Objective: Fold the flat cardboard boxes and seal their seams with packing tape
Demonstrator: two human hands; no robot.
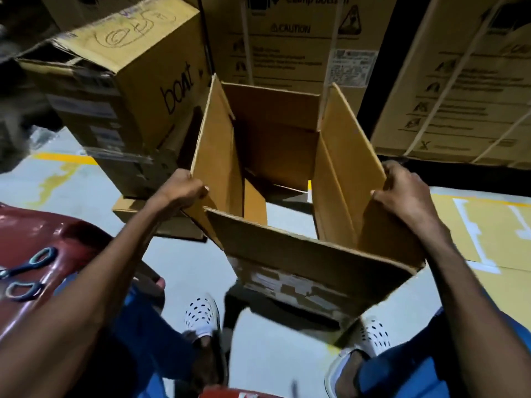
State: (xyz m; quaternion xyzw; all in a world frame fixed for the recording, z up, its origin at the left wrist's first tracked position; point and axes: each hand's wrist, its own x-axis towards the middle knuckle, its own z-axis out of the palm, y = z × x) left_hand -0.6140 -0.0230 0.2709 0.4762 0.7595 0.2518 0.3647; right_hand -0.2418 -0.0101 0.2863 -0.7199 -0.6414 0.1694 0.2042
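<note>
Head view: left hand (pixel 184 187) and right hand (pixel 402 191) each pinch a side flap of the box (pixel 287 173) (light, stiff, bottom unsealed); best held by flap edges.

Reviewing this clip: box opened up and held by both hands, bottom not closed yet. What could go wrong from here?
1. The open box hangs in the air, gripped only at its side flaps by the left hand and right hand; it could skew or collapse flat.
2. The floor shows through its bottom, so nothing is sealed yet.
3. The scissors lie on the red seat beside the left arm; an elbow could knock them off.
</note>
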